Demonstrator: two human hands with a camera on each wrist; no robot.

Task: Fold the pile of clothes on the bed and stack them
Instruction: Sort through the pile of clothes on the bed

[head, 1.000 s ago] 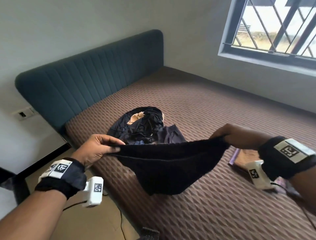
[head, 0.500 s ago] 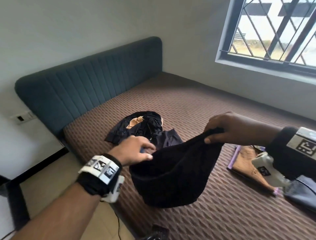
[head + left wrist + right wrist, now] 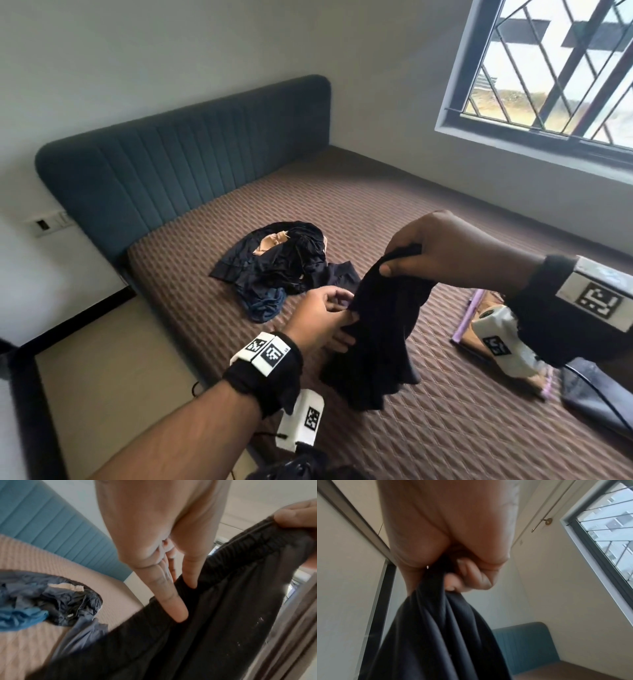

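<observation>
Right hand (image 3: 442,250) grips black shorts (image 3: 376,335), left hand (image 3: 325,318) flat against them; unfolded pile (image 3: 274,267) beyond, folded stack (image 3: 479,308) below the right hand.

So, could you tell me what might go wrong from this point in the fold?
The right hand pinches only one bunched spot of the black garment, so it could slip or fold unevenly. The left hand merely touches the cloth with straight fingers, giving little control. The hem hangs near the bed edge and may trail off it.
</observation>
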